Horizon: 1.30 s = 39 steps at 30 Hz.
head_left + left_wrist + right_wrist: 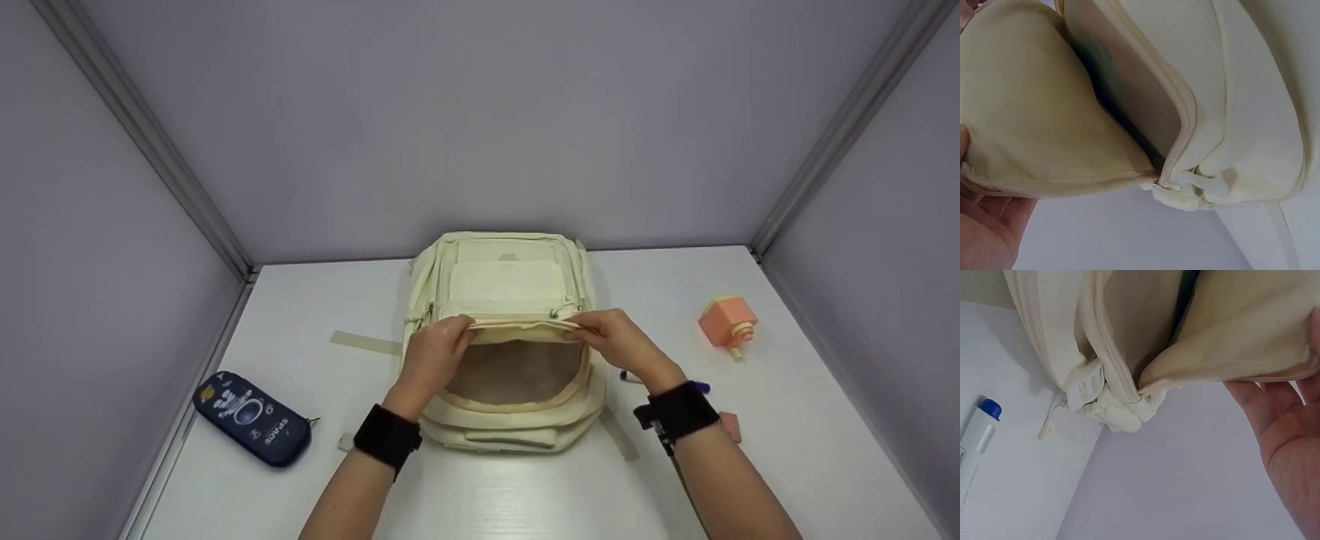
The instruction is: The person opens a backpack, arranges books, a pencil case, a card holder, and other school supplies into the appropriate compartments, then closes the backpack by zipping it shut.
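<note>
Currently, from my remote post, I am seeing both forearms (735,484) slanting inward from the near edge of the view, a black band (388,439) wrapping each wrist. The left hand (437,352) is bending inward at the left corner of the lifted flap (1027,107); its thumb and fingers are clamping the zippered rim, the thumb lying on the lining and the fingers outside. The right hand (616,341) is mirroring it at the other corner, its thumb likewise pressing the lining while the fingers are curling behind the rim. Between them I am seeing the flap stretching across, with the compartment gaping toward the person. The cream backpack (506,281) is lying on the white table (495,502), its far end near the back wall (487,135). A blue-capped marker (979,436) is resting beside the bag, partly hidden under the right wrist in the head view. Well to the left, a dark blue pencil case (251,420) is lying diagonally.
</note>
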{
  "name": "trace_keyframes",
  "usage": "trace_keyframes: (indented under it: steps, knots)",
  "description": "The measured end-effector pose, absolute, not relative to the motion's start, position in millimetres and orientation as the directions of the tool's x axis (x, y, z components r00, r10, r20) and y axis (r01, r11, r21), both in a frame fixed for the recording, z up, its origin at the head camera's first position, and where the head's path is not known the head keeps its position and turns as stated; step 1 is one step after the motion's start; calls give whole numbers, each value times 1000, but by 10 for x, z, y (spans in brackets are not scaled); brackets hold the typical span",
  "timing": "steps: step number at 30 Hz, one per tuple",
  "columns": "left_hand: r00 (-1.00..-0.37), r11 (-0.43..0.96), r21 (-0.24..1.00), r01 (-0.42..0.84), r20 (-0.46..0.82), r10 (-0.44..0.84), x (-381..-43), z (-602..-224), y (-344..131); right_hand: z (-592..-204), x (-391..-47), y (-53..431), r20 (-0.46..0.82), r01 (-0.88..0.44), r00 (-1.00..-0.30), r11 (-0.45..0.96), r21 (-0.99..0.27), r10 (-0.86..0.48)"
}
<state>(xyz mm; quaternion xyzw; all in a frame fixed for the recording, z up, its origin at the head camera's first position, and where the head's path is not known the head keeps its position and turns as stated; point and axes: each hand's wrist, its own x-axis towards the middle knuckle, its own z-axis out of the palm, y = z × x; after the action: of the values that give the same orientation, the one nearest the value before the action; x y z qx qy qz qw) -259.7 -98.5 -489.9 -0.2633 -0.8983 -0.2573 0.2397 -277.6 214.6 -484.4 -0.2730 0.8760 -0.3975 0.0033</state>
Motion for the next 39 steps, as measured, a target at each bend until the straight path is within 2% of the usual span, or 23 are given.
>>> trace_keyframes:
  steps: [7, 11, 16, 21, 24, 29, 34, 39]
  knots:
    - [-784, 722, 394, 568, 526, 330, -2566, -4864, -1191, -4763, -2920, 2119, 193, -424, -865, 467, -776, -464]
    - [-823, 733, 453, 507, 507, 256, -2535, -4868, -1415, -4723, -3018, 2122, 219, -414, -884, 473, -778, -413]
    - [-877, 804, 494, 330, 476, 68, -2486, -4907, -1787, -4649, -3134, 2108, 236, -392, -908, 498, -774, -347]
    - [-898, 873, 481, 77, 415, -149, -2396, -4972, -2244, -4583, -3246, 2093, 237, -359, -927, 504, -785, -292]
    - [-918, 873, 475, -115, 284, -275, -2267, -5009, -2516, -4551, -3302, 2079, 230, -337, -936, 483, -808, -267]
    - [-907, 804, 442, -398, -56, -418, -2010, -5082, -2874, -4518, -3360, 2057, 199, -286, -953, 456, -843, -229]
    - [-840, 722, 430, -542, -257, -478, -1891, -5179, -3092, -4489, -3376, 2046, 160, -230, -970, 467, -854, -185]
    - [-791, 684, 396, -612, -319, -522, -1810, -5277, -3151, -4475, -3398, 2045, 158, -220, -974, 495, -840, -164]
